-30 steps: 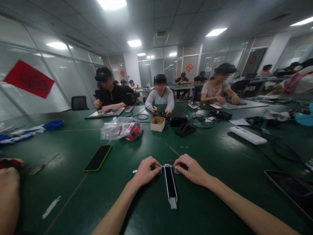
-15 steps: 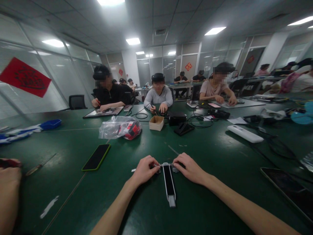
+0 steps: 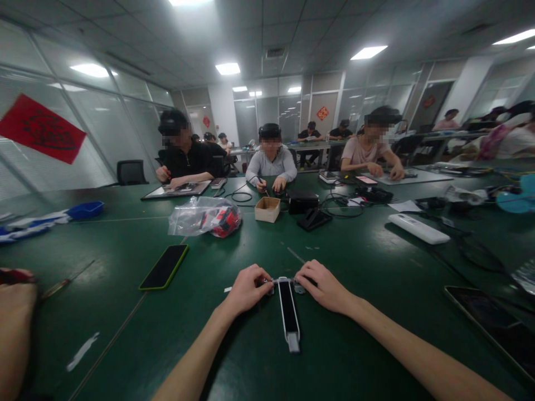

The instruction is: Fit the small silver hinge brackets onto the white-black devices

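A long narrow black device with a white edge and a silvery near end (image 3: 288, 314) lies lengthwise on the green table (image 3: 359, 267) in front of me. My left hand (image 3: 246, 289) pinches small metal parts at the left of its far end, fingers curled closed. Mirroring it, my right hand (image 3: 324, 285) grips the right side of that same end. What the fingertips hold there is too small to name.
A phone with a green case (image 3: 164, 267) lies to the left, a clear bag with a red item (image 3: 204, 218) and a small cardboard box (image 3: 268, 209) beyond. A white remote (image 3: 418, 229) and a tablet (image 3: 493, 326) sit right. Three people work across the table; another person's arm (image 3: 14, 323) is at far left.
Both hands stay pinched on the device's far end. The view has shifted slightly; nothing else has visibly moved.
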`<state>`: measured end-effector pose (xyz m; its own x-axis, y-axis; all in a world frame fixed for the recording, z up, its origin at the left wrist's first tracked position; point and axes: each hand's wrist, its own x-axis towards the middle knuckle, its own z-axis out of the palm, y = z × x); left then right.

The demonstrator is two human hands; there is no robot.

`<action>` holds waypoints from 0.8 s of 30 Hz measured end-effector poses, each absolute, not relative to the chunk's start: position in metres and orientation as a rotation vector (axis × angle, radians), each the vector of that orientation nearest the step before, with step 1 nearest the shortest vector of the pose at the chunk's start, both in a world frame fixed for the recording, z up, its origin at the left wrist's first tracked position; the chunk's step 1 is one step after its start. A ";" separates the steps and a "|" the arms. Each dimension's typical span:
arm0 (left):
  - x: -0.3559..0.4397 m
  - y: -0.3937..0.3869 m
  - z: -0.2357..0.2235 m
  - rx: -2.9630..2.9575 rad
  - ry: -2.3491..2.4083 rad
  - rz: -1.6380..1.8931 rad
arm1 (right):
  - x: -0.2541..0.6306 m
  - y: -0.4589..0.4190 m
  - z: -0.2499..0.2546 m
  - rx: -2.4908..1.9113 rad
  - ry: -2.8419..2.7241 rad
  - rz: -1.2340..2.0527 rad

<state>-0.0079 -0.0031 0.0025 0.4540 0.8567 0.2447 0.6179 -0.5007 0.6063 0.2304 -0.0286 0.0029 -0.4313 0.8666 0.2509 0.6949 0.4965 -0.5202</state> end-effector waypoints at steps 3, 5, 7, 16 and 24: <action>-0.008 -0.004 0.004 2.270 1.242 0.729 | 0.230 -0.030 0.004 -1.285 -2.222 0.482; -0.007 -0.004 0.005 2.272 1.250 0.721 | 0.230 -0.031 0.004 -1.298 -2.177 0.500; -0.007 -0.004 0.005 2.279 1.248 0.728 | 0.231 -0.032 0.005 -1.300 -2.164 0.512; -0.007 -0.004 0.004 2.280 1.244 0.737 | 0.230 -0.032 0.006 -1.304 -2.219 0.463; -0.007 -0.004 0.005 2.269 1.249 0.710 | 0.229 -0.033 0.007 -1.288 -2.217 0.449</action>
<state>-0.0071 -0.0041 0.0051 0.4568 0.8621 0.2192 0.6289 -0.4873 0.6058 0.2292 -0.0327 0.0071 -0.4032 0.8717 0.2784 0.6949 0.4896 -0.5266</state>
